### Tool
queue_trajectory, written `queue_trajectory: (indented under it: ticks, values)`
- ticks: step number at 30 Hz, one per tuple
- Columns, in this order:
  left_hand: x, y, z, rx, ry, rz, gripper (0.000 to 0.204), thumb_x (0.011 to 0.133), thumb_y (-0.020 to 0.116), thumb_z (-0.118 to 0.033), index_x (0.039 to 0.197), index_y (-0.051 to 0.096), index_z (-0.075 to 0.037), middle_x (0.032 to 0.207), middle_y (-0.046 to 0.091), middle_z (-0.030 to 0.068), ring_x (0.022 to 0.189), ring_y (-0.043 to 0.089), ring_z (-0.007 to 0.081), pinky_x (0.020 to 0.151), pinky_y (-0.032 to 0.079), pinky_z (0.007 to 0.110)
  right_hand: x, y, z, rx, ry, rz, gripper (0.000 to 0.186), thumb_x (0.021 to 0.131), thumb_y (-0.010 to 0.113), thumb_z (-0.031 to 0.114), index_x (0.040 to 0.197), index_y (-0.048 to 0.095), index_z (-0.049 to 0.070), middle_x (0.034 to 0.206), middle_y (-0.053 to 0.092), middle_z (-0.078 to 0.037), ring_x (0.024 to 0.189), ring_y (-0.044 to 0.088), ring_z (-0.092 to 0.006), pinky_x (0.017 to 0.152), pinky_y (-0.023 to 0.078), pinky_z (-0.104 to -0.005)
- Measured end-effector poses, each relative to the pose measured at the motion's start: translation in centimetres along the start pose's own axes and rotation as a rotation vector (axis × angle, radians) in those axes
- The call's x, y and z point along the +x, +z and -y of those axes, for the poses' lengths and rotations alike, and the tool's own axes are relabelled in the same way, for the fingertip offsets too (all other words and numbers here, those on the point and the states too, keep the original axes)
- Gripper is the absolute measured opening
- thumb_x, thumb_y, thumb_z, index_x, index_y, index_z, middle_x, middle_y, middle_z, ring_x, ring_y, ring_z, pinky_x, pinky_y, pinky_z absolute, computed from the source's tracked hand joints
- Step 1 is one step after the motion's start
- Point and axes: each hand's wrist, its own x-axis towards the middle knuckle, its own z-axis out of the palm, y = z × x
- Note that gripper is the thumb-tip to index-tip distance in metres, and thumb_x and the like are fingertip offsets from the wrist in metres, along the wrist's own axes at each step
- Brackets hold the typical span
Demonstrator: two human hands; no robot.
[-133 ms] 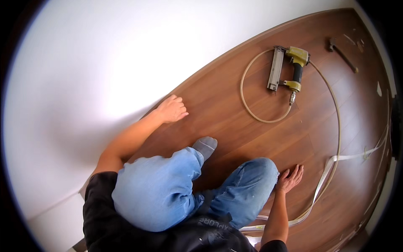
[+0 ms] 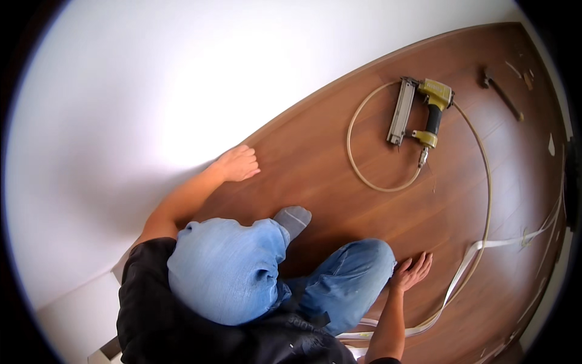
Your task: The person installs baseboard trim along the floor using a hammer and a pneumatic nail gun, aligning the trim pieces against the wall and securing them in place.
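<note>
Where left hand (image 2: pixel 237 164) curls, skirting (image 2: pixel 388 60) slants away rightward.

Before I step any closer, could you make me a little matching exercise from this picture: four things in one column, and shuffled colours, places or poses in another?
Things:
1. Nail gun
2. Hammer
3. Left fingers
4. Right fingers

Descriptions:
A. Extended, beside the denim knee
B. Farthest right of the four in the picture
C. Curled, beside the white wall
D. Yellow-green with a black grip

Pairs: 1-D, 2-B, 3-C, 4-A
</note>
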Motion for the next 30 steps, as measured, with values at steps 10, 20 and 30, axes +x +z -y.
queue_trajectory:
  ticks: [10, 20, 30]
  values:
    - [6.2, -2.2, 7.7, 0.141, 0.082, -0.301, 0.031, 0.089, 0.067, -0.028, 0.067, 0.049, -0.017, 0.071, 0.047, 0.0006, 0.071, 0.049, 0.0189, 0.069, 0.041, 0.033, 10.3, 8.5, 1.8, 0.101, -0.028, -0.135, 0.059, 0.108, 0.042, 0.046, 0.149, 0.049, 0.004, 0.155, 0.046, -0.024, 0.141, 0.043, -0.0443, 0.115, 0.035, -0.0579]
    - [6.8, -5.4, 5.8, 0.046, 0.07, -0.133, 0.023, 0.086, 0.07, -0.027, 0.07, 0.059, -0.015, 0.073, 0.054, 0.0035, 0.077, 0.052, 0.0227, 0.072, 0.042, 0.037, 9.3, 6.4, -4.8, 0.049, -0.246, 0.459, 0.052, 0.1, 0.048, 0.038, 0.144, 0.056, 0.01, 0.155, 0.046, -0.018, 0.143, 0.041, -0.0398, 0.12, 0.027, -0.0592]
    - [9.1, -13.6, -1.2, -0.778, -0.855, 0.17, 0.013, 0.096, 0.064, -0.02, 0.101, 0.071, -0.009, 0.097, 0.073, 0.0106, 0.098, 0.067, 0.0296, 0.086, 0.053, 0.042, 19.3, 6.0, -16.2, 0.053, -0.347, 0.185, 0.057, 0.087, 0.062, 0.034, 0.137, 0.062, 0.007, 0.148, 0.055, -0.016, 0.139, 0.047, -0.0384, 0.121, 0.026, -0.0612]
